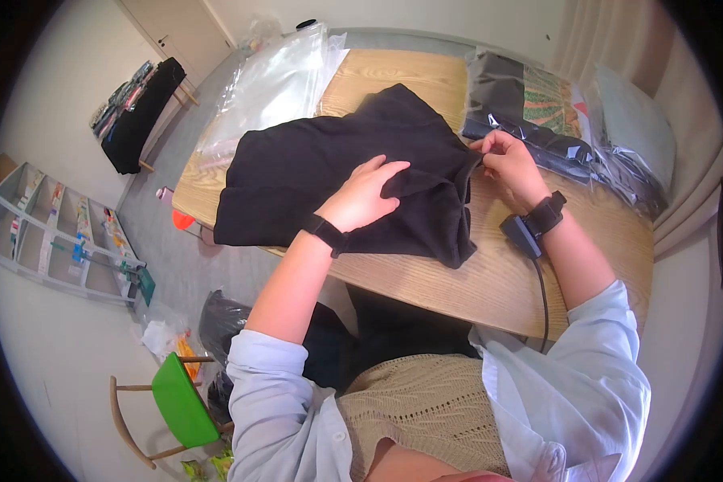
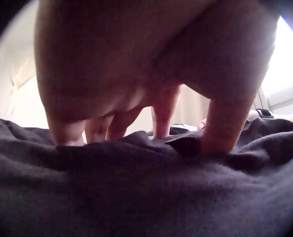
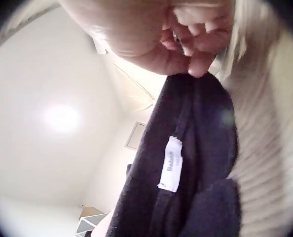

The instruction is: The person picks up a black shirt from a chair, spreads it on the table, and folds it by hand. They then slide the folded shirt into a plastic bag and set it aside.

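A black cloth garment (image 1: 297, 161) lies spread over the front half of the wooden table, its fabric wrinkled near the hands. My left hand (image 1: 363, 197) rests on top of it with fingers spread. In the left wrist view those fingers (image 2: 220, 123) point down into the cloth. At the garment's right edge, my right hand (image 1: 512, 169) pinches the border between thumb and fingertips. The right wrist view shows that held edge running down from the thumb, with a small white label (image 3: 171, 165) sewn inside an opening of the garment.
Clear plastic bags (image 1: 273, 88) lie at the table's back left. Packed dark items in plastic (image 1: 530, 104) lie at the back right. A cable (image 1: 545, 305) hangs from the right wrist camera over the table's front edge. A green chair (image 1: 183, 402) stands on the floor at lower left.
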`<state>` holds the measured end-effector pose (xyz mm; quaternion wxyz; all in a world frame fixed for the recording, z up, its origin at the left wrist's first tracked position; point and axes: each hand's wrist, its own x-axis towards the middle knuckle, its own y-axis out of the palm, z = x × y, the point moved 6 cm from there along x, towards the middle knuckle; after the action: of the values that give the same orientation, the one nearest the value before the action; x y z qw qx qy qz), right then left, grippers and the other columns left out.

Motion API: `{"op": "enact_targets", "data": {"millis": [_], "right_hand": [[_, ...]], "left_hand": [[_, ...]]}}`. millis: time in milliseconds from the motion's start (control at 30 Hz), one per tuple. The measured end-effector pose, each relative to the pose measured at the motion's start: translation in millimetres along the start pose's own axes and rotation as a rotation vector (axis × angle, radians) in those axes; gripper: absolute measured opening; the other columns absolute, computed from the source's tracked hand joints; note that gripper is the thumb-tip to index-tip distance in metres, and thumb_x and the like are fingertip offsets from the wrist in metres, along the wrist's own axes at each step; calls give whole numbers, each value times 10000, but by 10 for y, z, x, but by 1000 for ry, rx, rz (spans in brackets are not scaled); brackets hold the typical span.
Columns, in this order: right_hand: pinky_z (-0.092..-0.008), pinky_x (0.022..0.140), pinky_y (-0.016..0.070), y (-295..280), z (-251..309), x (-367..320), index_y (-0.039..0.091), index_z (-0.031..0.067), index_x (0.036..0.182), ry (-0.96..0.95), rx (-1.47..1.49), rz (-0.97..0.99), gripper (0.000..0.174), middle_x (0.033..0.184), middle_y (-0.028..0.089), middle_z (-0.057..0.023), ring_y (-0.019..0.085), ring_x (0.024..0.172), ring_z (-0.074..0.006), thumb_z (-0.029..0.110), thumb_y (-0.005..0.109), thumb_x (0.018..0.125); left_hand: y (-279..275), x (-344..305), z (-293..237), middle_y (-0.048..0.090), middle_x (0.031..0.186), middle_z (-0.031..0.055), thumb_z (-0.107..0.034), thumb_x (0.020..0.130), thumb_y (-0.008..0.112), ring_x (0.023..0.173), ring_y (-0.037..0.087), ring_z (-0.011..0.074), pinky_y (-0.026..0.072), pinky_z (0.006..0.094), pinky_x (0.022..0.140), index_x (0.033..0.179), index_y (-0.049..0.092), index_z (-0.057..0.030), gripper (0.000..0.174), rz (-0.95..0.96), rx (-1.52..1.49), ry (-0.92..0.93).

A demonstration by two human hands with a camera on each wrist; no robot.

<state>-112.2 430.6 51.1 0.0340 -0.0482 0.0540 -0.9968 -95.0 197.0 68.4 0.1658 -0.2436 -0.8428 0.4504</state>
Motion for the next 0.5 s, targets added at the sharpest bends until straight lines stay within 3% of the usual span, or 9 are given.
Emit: {"op": "enact_targets", "data": {"millis": [100,167,200,267,300,367,400,433,500], "right_hand": [[-220,496,422,-102,-119,20,501,35,769,74,-148,-58,74,925,610,-71,519,562,-91,-14,507,713],[-255,578,453,-141,-48,0,520,0,813,-35,-303,-202,103,915,609,-88,547,633,-125,-13,493,715],[-255,578,453,-99,30,-32,520,0,813,-32,-301,-201,103,915,609,-88,547,633,-125,-13,493,715],[-271,706,457,79,432,-158,546,-14,885,-306,-483,-129,176,890,605,-95,567,759,-155,54,576,726],[-271,706,457,148,489,-210,546,-14,885,-304,-482,-127,176,890,605,-95,567,759,-155,54,576,726],[-280,814,429,428,535,-330,566,-2,911,-290,-239,216,305,868,601,-98,564,867,-166,190,677,702],[-319,875,402,479,527,-373,577,6,945,-251,-381,294,445,880,599,-118,565,911,-227,314,722,659],[-319,875,402,486,546,-380,577,6,945,-252,-381,297,445,880,599,-118,565,911,-227,314,722,659],[-352,905,380,611,534,-440,589,5,934,-391,-900,445,445,918,597,-136,547,934,-286,338,702,663]], "left_hand": [[71,40,45,350,1307,236,-114,772,580,1225,327,349,314,369,996,1202,483,-140,441,-10,15,8],[67,61,68,387,1285,229,-120,782,575,1205,357,347,324,367,988,1164,523,-132,386,-48,27,31],[25,70,56,429,1249,216,-122,793,567,1176,391,339,334,365,977,1104,561,-112,311,-102,-4,65],[-97,67,-24,552,1093,188,-105,815,545,1030,516,313,403,351,895,970,615,-50,179,-272,15,184],[-127,77,-44,552,1093,188,-105,815,545,1030,516,313,403,351,895,970,615,-50,179,-271,14,181],[-293,53,-98,593,1031,129,-80,824,546,944,575,248,449,307,805,1006,594,-38,193,-425,-73,197],[-340,42,-146,617,903,116,-79,833,543,821,599,208,458,279,720,975,583,-6,165,-468,-132,213],[-376,37,-187,617,903,116,-79,833,543,821,599,208,458,279,720,975,583,-6,165,-470,-131,211],[-441,22,-195,615,829,111,-83,842,538,754,595,176,454,266,676,937,570,4,133,-501,-155,137]]}}
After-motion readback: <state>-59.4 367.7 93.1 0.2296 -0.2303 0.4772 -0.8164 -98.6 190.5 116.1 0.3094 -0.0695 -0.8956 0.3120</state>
